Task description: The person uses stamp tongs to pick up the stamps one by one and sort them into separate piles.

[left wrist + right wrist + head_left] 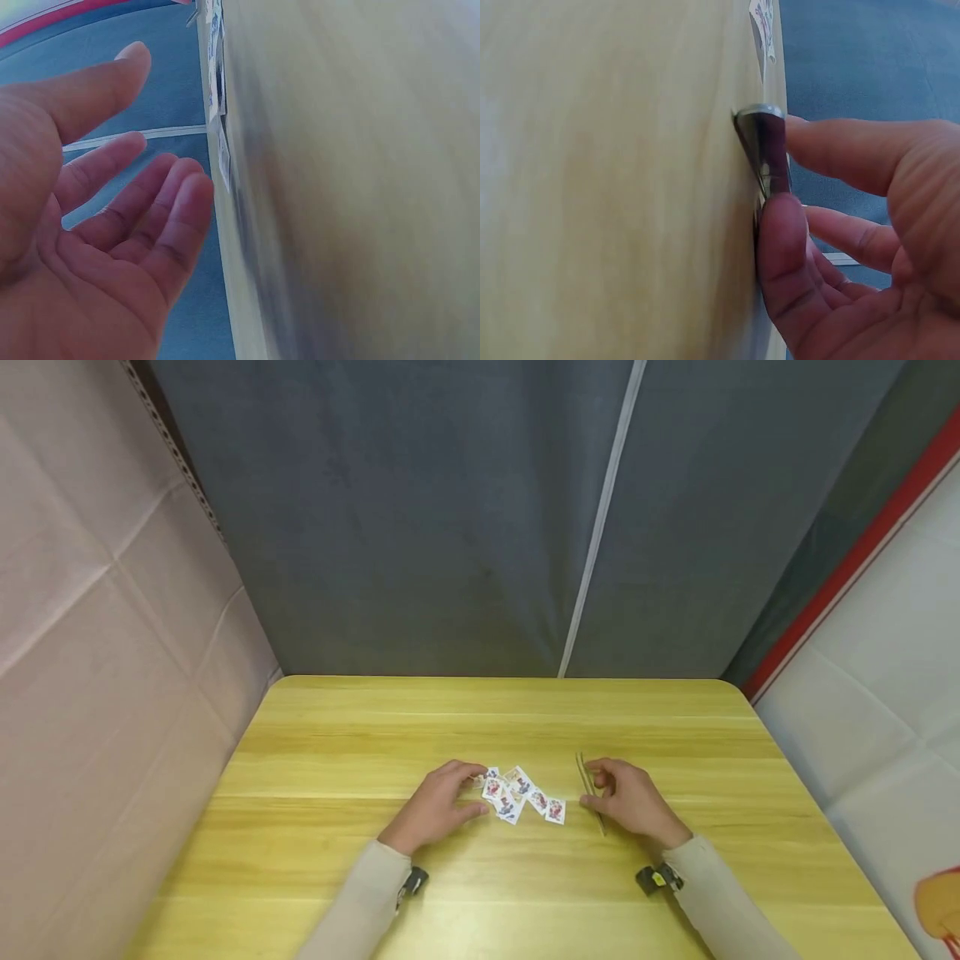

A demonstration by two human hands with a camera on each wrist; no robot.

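- Tweezers (589, 791), thin and metallic, are lying flat on the yellow wood-grain table (337, 860), right of centre, with the right hand (633, 800) closing on them.
- In the right wrist view its thumb (780, 247) is pressing the tweezers' blunt end (765, 146) while the index finger is touching from the far side; a pinch is forming, nothing lifted.
- Small white printed stamps (521, 793) are lying in a loose, overlapping cluster between the hands.
- The left hand (438, 806) is resting with relaxed, spread fingers (161, 217), its tips at the cluster's left edge, holding nothing.
- Risk, as I judge it: the flat tweezers may be sliding away instead of rising, or the left fingertips may be scattering the light stamps.
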